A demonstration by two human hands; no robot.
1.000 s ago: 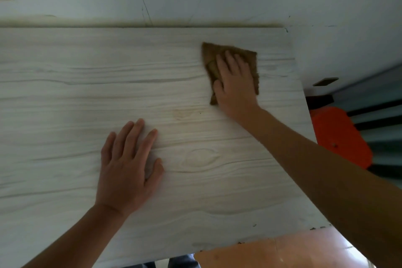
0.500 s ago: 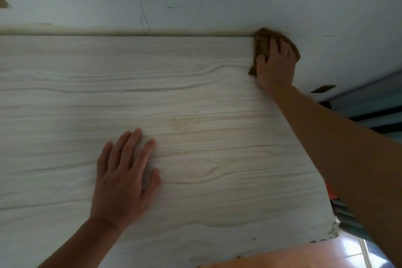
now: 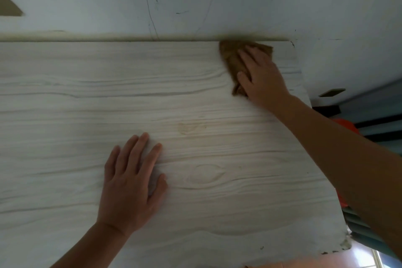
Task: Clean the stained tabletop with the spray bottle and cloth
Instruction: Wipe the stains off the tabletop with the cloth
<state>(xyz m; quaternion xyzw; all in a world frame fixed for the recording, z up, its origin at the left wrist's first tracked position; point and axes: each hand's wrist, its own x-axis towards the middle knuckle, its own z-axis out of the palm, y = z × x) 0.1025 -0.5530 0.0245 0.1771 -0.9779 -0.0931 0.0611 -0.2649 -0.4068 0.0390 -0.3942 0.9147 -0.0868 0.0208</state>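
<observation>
A pale wood-grain tabletop (image 3: 65,98) fills most of the view. My right hand (image 3: 261,76) presses flat on a brown cloth (image 3: 231,59) near the table's far right corner, close to the wall. Part of the cloth is hidden under the palm. A faint yellowish ring stain (image 3: 187,127) shows near the table's middle. My left hand (image 3: 132,180) rests flat on the bare wood, fingers spread, holding nothing. No spray bottle is in view.
A scuffed white wall (image 3: 195,0) runs along the table's far edge. Beyond the right edge an orange object (image 3: 348,125) and dark slats (image 3: 380,115) show behind my right forearm. Reddish floor (image 3: 282,264) lies past the near edge.
My right hand slid the cloth from the table's middle right out to the far right corner, then back left along the far edge. The left hand stayed in place.
</observation>
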